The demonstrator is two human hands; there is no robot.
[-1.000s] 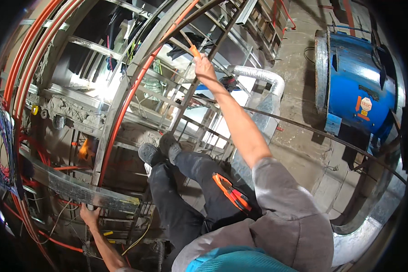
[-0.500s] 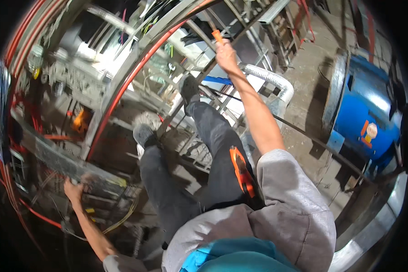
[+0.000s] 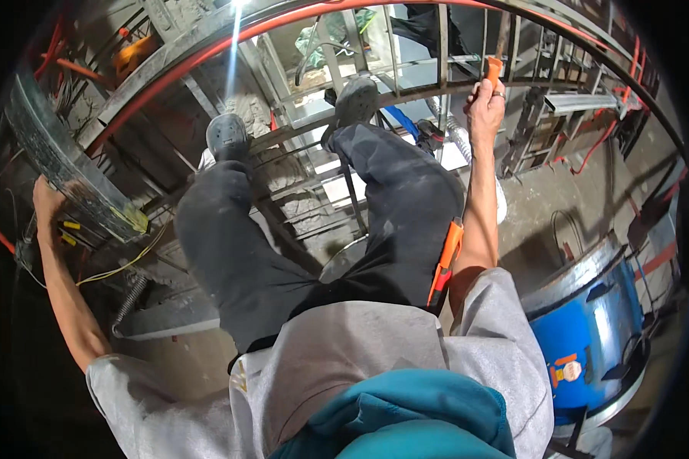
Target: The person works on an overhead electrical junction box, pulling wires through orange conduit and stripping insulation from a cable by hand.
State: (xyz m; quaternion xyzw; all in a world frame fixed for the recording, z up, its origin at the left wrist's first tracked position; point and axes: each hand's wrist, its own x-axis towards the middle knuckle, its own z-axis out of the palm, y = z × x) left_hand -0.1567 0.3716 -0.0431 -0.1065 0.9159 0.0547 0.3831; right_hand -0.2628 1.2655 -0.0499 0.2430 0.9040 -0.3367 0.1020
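High on the right, my right hand (image 3: 484, 115) is closed round the orange handle of a tool (image 3: 494, 70) with a narrow shaft pointing away from me. Its tip blends into the metal bars behind, so the kind cannot be told. At the far left, my left hand (image 3: 47, 200) grips the edge of a wide grey metal beam (image 3: 73, 157), its fingertips partly hidden. My shoes (image 3: 228, 136) are set apart among metal bars. An orange and red tool (image 3: 445, 264) sticks up from the pocket at my right hip.
A curved red pipe (image 3: 283, 19) crosses beyond my feet, beside a ladder-like metal rack (image 3: 406, 96). A blue drum-shaped machine (image 3: 589, 344) stands at lower right. Flexible silver duct (image 3: 458, 138) runs near my right wrist. Yellow wire (image 3: 142, 260) and a coil spring (image 3: 132, 294) are at left.
My view has swung round and my body is turned. The blue machine now appears lower. My right hand still holds the orange-handled tool; my left stays at the beam.
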